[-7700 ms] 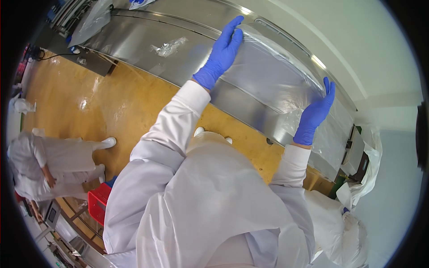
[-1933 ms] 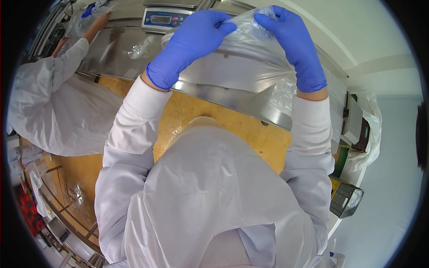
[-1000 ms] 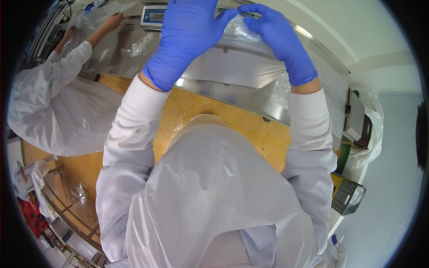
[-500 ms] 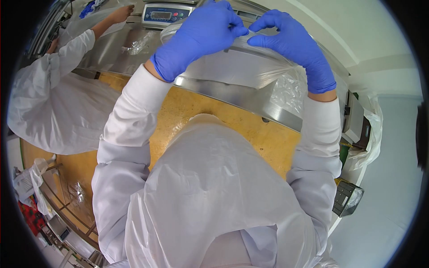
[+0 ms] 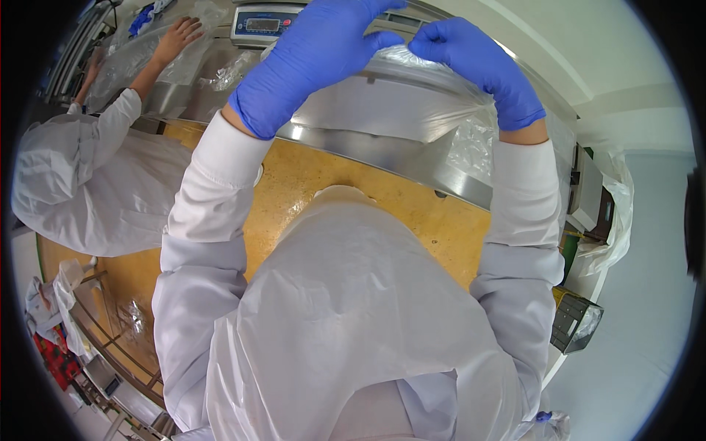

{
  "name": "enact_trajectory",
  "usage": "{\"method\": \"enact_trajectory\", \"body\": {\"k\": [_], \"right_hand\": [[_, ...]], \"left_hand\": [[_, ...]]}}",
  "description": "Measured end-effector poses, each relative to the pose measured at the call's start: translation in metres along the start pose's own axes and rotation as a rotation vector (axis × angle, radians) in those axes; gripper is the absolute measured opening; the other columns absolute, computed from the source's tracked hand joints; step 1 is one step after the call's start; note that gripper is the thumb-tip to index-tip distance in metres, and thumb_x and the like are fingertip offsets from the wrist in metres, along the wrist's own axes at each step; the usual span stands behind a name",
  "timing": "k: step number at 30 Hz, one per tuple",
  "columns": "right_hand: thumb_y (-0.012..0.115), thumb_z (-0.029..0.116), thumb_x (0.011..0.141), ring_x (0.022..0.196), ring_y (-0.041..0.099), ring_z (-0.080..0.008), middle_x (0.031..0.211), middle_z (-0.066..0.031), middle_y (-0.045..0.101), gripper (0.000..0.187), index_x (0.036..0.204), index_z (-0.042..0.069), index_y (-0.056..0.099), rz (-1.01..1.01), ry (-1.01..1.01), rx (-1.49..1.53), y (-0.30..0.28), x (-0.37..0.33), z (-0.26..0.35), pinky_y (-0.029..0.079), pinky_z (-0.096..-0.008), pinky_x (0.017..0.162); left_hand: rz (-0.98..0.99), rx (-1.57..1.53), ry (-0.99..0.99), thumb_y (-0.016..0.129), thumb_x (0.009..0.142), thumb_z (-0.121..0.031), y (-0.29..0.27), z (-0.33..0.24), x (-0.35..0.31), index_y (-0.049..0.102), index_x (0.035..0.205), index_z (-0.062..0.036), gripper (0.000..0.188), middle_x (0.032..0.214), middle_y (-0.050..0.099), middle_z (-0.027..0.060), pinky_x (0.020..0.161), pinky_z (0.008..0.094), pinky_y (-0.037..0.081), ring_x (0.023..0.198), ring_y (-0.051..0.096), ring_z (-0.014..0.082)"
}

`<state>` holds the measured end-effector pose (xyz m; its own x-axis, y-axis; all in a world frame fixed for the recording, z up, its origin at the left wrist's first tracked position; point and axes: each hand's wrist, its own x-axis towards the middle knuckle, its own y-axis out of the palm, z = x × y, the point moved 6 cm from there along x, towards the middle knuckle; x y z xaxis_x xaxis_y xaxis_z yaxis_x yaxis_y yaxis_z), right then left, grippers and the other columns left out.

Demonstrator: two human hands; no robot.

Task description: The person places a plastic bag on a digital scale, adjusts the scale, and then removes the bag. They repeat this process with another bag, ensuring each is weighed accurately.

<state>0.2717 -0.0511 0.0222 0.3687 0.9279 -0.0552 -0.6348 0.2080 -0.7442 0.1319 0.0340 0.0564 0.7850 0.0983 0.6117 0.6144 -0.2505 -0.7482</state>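
Both my hands wear blue gloves and are raised over a steel table. A clear plastic bag [image 5: 382,106] lies spread below them, hanging over the table's front side. My left hand [image 5: 316,59] is open above its left part, with thumb and fingers apart and the fingertips close to the top of the view. My right hand [image 5: 474,62] is closed in a pinch at the bag's upper right part, its fingertips on the thin plastic. Crumpled clear film [image 5: 471,147] sits below my right wrist. Just behind my left hand is a digital scale [image 5: 262,26].
At the left a co-worker in white sleeves reaches a bare hand [image 5: 176,37] over clear plastic sheets [image 5: 121,77]. More crumpled film [image 5: 229,72] rests on the steel table [image 5: 471,189]. A dark crate [image 5: 576,323] stands at the right, a metal rack [image 5: 110,342] at lower left.
My left hand has opened from a pinch and shifted slightly left. My right hand's fingers have closed together. The co-worker's hand has moved down and left, fingers now spread.
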Motion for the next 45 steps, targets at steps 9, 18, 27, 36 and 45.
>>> {"method": "enact_trajectory", "body": {"k": [9,18,27,36,45], "right_hand": [[0.063,0.022,0.082,0.078,0.058,-0.0122,0.08,-0.0062,0.063,0.022,0.096,0.005,0.067,-0.125,-0.123,0.125,-0.025,-0.004,0.008,0.046,-0.0289,0.075],[0.063,0.028,0.083,0.07,0.059,-0.0241,0.079,-0.0112,0.063,0.023,0.091,0.006,0.067,-0.017,-0.118,-0.044,0.009,-0.009,0.015,0.046,-0.0337,0.068],[0.064,0.02,0.08,0.076,0.056,-0.0257,0.078,-0.0118,0.058,0.018,0.088,0.005,0.062,-0.074,-0.165,-0.076,0.011,-0.008,0.011,0.045,-0.0337,0.075],[0.065,0.022,0.08,0.132,0.031,-0.0335,0.145,-0.0137,0.029,0.056,0.131,0.017,0.042,-0.207,-0.362,-0.243,0.021,0.017,0.032,0.026,-0.045,0.106],[0.063,0.044,0.081,0.12,0.043,-0.0313,0.126,-0.011,0.048,0.062,0.132,0.013,0.044,-0.052,-0.097,-0.193,0.035,0.034,0.02,0.026,-0.0397,0.106]], "left_hand": [[0.239,-0.059,-0.175,0.064,0.081,-0.032,0.032,0.01,-0.008,0.067,0.088,-0.0114,0.022,0.079,0.062,0.007,0.068,0.0358,0.05,0.072,0.062,0.0241],[0.269,-0.133,-0.112,0.062,0.083,-0.029,0.033,0.014,-0.005,0.064,0.097,-0.0125,0.021,0.087,0.063,0.0078,0.071,0.0359,0.05,0.079,0.063,0.0255],[0.32,0.146,-0.235,0.053,0.087,-0.03,0.054,0.032,-0.004,0.05,0.122,-0.0143,0.038,0.12,0.051,0.0122,0.088,0.0443,0.044,0.105,0.055,0.0303],[0.348,0.106,-0.43,0.053,0.085,-0.031,0.067,0.055,-0.001,0.042,0.13,-0.0076,0.052,0.119,0.051,0.0166,0.091,0.0524,0.039,0.113,0.047,0.0321],[-0.664,-0.447,-0.571,0.061,0.084,-0.021,-0.014,0.067,-0.053,0.052,0.119,-0.0015,0.041,0.109,0.06,0.0126,0.08,0.0348,0.048,0.097,0.058,0.0255]]}}
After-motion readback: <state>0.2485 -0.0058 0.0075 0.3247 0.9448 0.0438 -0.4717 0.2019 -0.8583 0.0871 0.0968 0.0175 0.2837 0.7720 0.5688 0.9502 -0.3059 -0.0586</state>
